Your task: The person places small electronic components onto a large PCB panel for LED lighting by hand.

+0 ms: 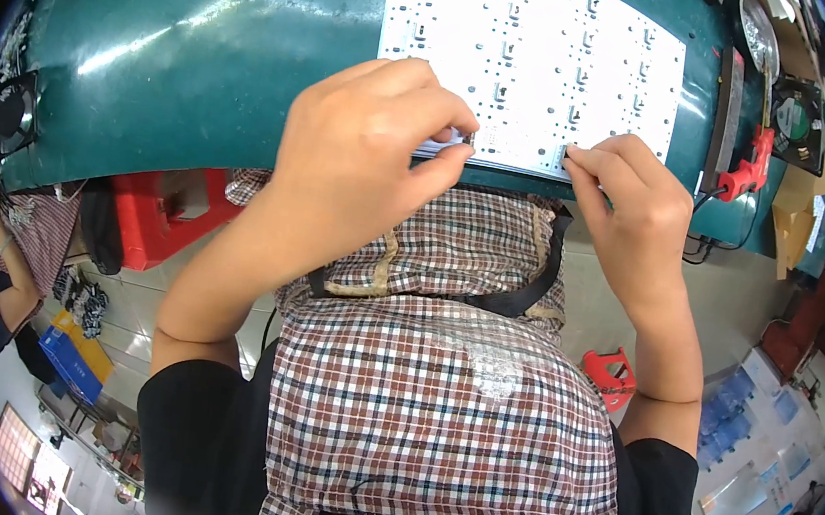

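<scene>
A white circuit-board panel, dotted with holes and rows of small dark parts, lies at the table's near edge; its edge looks layered, like a stack of sheets. My left hand is over the panel's near left corner, thumb and forefinger closed in a pinch at a tiny dark spot. At the near edge farther right, my right hand pinches too, with a small dark piece at its fingertips. What either pinch holds is too small and too covered to name.
The panel rests on a green tabletop. At the right are a red-handled tool with a black cable and a black fan. A red stool stands below left. Another person's arm shows at the far left.
</scene>
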### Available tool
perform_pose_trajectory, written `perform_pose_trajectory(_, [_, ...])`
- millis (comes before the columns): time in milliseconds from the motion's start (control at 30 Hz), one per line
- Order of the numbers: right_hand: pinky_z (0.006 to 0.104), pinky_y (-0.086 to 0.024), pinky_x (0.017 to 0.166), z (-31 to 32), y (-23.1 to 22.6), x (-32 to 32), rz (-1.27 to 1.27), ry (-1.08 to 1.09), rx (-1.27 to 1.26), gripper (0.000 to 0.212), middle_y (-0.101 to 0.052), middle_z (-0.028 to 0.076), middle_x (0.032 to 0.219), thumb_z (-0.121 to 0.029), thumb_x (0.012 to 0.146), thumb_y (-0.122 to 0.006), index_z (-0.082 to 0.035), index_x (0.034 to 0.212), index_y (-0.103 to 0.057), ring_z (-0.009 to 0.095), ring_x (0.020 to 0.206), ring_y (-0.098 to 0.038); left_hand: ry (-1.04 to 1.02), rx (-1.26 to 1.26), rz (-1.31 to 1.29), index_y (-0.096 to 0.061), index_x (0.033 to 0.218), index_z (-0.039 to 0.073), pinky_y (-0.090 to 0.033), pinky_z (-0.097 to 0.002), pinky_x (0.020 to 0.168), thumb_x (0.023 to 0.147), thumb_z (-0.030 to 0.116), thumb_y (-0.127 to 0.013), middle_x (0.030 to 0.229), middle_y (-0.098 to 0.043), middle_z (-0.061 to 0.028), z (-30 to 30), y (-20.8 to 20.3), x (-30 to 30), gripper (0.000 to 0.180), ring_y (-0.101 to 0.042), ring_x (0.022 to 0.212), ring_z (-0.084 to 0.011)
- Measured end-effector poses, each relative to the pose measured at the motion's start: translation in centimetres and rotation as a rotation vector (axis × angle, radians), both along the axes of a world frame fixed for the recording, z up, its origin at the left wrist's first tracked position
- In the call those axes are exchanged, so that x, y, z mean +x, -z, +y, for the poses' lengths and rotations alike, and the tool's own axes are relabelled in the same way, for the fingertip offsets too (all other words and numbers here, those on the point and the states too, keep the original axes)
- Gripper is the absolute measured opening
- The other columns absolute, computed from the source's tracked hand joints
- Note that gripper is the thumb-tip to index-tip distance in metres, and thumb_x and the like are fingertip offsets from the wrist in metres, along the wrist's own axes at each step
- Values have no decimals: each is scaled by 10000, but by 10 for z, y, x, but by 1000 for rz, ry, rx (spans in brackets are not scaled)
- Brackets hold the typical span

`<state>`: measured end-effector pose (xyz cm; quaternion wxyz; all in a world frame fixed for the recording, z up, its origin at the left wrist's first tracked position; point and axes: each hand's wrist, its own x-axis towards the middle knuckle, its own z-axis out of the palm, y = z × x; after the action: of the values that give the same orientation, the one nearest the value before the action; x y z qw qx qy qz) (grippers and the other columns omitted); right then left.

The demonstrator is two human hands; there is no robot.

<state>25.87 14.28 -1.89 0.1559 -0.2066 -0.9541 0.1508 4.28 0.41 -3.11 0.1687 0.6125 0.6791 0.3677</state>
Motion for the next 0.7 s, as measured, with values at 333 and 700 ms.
perform_pose_trajectory(333, [368, -525, 588, -7, 0, -1, 4, 78, -4, 113, -628, 56, 815, -64, 791, -791, -60, 844, -690, 258, 691, -662, 4, -7, 158, -748, 848, 99, -505, -351, 630, 747, 91, -818, 773, -632, -22, 11, 4, 12, 123, -637, 743, -220])
perform_pose_trajectory(700, [274, -560, 681, 5, -13, 14, 128, 164, -137, 202, -698, 96, 909, 36, 817, -798, 8, 1007, -735, 190, 755, -690, 51, -19, 349, -785, 906, 78, -494, -321, 620, 754, 81, -837, 780, -663, -24, 14, -15, 13, 161, -635, 719, -201])
